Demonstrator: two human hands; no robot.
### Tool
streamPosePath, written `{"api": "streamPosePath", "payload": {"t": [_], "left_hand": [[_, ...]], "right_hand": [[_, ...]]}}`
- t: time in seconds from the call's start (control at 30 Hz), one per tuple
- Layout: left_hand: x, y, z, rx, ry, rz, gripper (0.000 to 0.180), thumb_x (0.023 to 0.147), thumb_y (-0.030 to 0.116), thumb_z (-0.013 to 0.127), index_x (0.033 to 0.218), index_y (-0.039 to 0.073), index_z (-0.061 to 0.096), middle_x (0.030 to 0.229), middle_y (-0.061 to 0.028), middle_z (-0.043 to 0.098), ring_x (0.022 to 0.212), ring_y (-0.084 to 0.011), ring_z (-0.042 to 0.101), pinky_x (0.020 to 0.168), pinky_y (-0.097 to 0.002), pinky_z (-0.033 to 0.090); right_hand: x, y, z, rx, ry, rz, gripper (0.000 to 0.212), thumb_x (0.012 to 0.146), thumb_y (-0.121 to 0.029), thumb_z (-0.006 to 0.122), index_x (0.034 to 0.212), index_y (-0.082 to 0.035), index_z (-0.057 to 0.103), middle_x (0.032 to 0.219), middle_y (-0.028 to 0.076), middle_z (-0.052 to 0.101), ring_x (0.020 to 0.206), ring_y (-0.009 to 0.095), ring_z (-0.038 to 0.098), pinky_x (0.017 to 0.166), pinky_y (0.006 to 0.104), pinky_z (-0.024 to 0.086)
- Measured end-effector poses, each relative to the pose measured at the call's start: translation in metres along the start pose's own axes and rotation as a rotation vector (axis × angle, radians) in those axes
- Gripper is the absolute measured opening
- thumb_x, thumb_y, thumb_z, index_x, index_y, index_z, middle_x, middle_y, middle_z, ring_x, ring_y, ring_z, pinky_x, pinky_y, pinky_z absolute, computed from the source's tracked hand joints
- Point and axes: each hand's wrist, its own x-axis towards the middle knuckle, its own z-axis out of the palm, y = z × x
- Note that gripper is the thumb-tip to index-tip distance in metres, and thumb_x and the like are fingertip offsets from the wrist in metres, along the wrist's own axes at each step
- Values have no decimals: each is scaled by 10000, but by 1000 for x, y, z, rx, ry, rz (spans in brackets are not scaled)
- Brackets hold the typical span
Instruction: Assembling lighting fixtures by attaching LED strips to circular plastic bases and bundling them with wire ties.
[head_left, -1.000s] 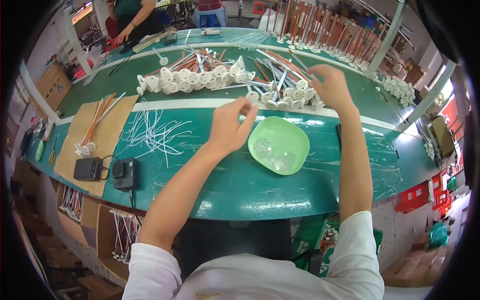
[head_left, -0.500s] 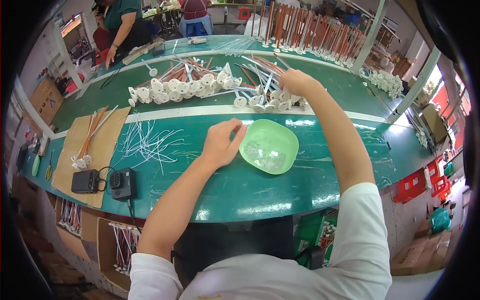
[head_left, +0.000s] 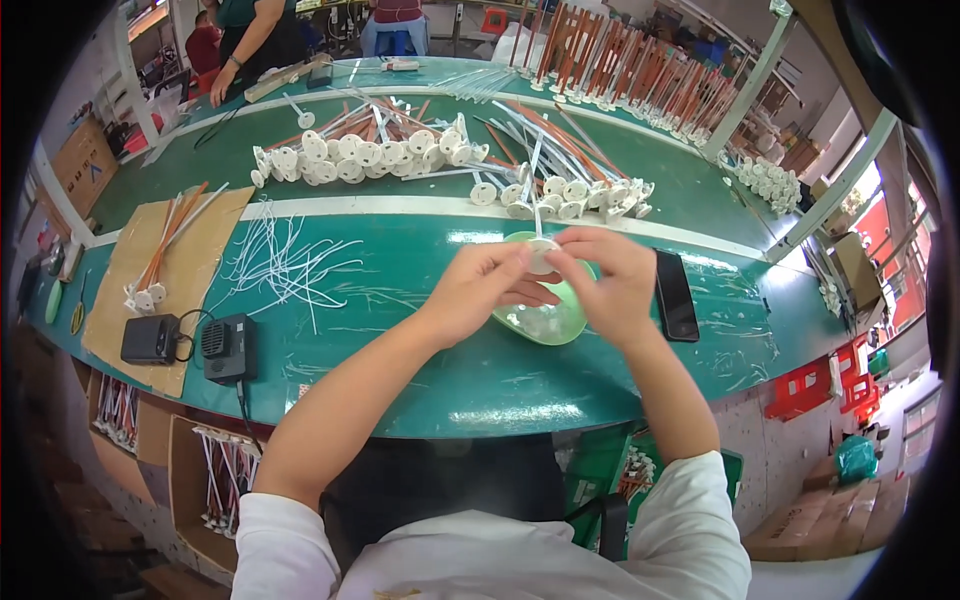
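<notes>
Both hands grip a thin pale rod with a round white disc (head_left: 543, 257) at its near end; the rod points away from me. My left hand (head_left: 478, 292) pinches the disc from its left edge. On the other edge, the fingers of my right hand (head_left: 612, 282) are closed. Directly beneath is a light green bowl (head_left: 545, 328), partly hidden by the hands, with small clear bits inside. Just beyond lies a heap of disc-ended rods (head_left: 560, 200), brown and silvery; a second heap (head_left: 360, 158) is to its left.
A black phone (head_left: 677, 296) lies right of the bowl. White cords (head_left: 290, 265) are spread on the left, near two black devices (head_left: 228, 348) and a cardboard sheet (head_left: 200, 230) bearing rods. Upright rods (head_left: 620, 65) stand at the far right. Another person's arm (head_left: 240, 60) shows at the far left.
My right hand has come back from the heap to the bowl with a disc-ended rod. My left hand has moved right and now grips its disc. The phone has come into sight.
</notes>
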Motion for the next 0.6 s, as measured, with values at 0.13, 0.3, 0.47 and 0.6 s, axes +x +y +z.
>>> {"api": "streamPosePath", "payload": {"t": [0.13, 0.3, 0.47, 0.6], "left_hand": [[-1, 0, -1, -236, -73, -139, 424, 1055, 306, 419, 1204, -55, 586, 1090, -187, 672, 979, -286, 692, 894, -391, 557], [-1, -5, -8, -367, -145, -215, 401, 1039, 289, 473, 1195, -60, 596, 1108, -189, 671, 995, -262, 688, 875, -357, 561], [-3, -4, -11, -191, -149, -141, 413, 980, 224, 597, 1245, -91, 567, 1116, -196, 670, 1024, -276, 678, 923, -408, 550], [-2, -1, 1, -209, -212, -87, 448, 956, 217, 637, 1267, -94, 554, 1149, -193, 656, 1057, -270, 663, 937, -414, 545]], "right_hand": [[-15, 4, 9, 35, 112, -105, 146, 725, 29, 784, 850, 37, 708, 884, 148, 714, 763, 231, 699, 668, 288, 550], [-26, 12, 7, 8, 91, -257, 184, 708, 42, 785, 867, 28, 692, 892, 153, 704, 757, 252, 699, 657, 301, 560], [-27, 5, 11, -8, 140, -366, 237, 670, 61, 780, 880, 33, 675, 900, 153, 698, 754, 261, 698, 639, 311, 568], [-33, 4, 13, 4, 219, -345, 278, 628, 62, 761, 890, 36, 672, 911, 149, 698, 757, 262, 698, 642, 315, 574]]}}
